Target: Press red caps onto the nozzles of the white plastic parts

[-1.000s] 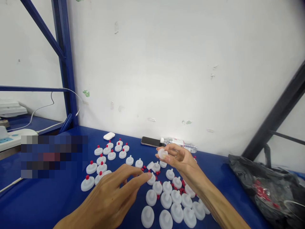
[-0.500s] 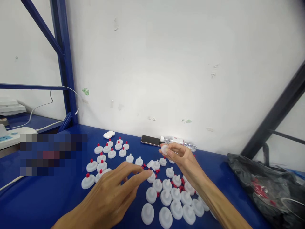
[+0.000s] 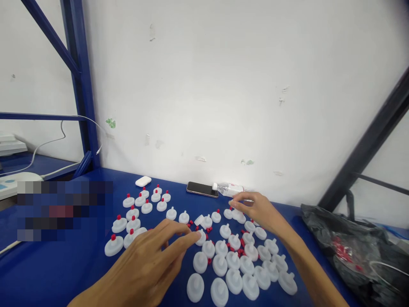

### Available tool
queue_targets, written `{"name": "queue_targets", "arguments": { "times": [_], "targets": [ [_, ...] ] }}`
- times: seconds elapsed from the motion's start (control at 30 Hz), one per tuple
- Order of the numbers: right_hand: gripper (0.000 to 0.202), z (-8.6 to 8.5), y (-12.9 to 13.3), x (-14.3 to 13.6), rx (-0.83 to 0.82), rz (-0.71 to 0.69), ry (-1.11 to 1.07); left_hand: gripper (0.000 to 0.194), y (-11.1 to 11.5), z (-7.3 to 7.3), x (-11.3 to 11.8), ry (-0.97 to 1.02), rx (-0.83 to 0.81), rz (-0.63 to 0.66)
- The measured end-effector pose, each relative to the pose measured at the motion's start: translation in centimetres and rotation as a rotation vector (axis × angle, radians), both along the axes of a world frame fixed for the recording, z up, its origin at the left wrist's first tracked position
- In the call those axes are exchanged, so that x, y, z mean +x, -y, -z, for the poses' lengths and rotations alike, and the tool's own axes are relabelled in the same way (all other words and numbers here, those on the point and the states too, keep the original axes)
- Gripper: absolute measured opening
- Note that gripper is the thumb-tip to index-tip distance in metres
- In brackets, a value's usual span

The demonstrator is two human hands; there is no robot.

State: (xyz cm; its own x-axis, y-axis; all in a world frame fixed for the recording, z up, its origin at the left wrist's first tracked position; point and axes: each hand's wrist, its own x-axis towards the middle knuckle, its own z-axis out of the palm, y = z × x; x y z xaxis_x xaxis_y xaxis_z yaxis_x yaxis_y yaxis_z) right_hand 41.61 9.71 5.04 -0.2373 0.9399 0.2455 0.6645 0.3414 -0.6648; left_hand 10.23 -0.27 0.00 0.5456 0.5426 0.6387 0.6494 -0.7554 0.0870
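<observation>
My left hand (image 3: 156, 256) hovers over the table with its fingers stretched forward and apart. Its fingertips reach a white nozzle lid (image 3: 200, 238); whether they touch it I cannot tell. Farther back, my right hand (image 3: 257, 209) has thumb and fingers closed at a white lid (image 3: 237, 214), low among other lids, partly covered by the fingers. Several bare-nozzle white lids (image 3: 220, 265) spread over the middle and right, with small red caps (image 3: 242, 251) scattered between them. On the left stand several lids with red caps on their nozzles (image 3: 114, 245).
A phone (image 3: 202, 189) and a clear plastic bottle (image 3: 227, 189) lie by the wall. A white case (image 3: 143, 181) rests behind the red-capped lids. At right, a black plastic bag (image 3: 338, 238) holds red pieces. A power strip (image 3: 19, 181) is at far left.
My right hand has moved a little right and down, bringing the white lid from above the table to among the other lids. My left hand keeps nearly the same pose. The view has shifted slightly.
</observation>
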Motion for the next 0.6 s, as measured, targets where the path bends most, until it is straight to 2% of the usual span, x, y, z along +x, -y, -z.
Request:
{"name": "queue_targets", "arguments": {
  "times": [0.1, 0.23, 0.33, 0.6],
  "targets": [
    [0.019, 0.9, -0.5, 0.6, -0.040, 0.044, 0.146, 0.051, 0.0, 0.3, -0.1, -0.030, -0.025, -0.004],
    [0.016, 1.7, -0.5, 0.5, -0.115, 0.038, 0.256, 0.050, -0.1, 0.4, -0.2, -0.060, -0.077, 0.011],
    [0.017, 1.5, -0.2, 0.1, -0.129, 0.041, 0.316, 0.051, 0.0, 0.3, -0.1, -0.069, -0.095, 0.018],
    [0.015, 0.7, 0.8, 1.0, -0.117, 0.212, 0.589, 0.050, 0.1, 0.0, 0.3, -0.063, -0.076, 0.037]
  ]
}}
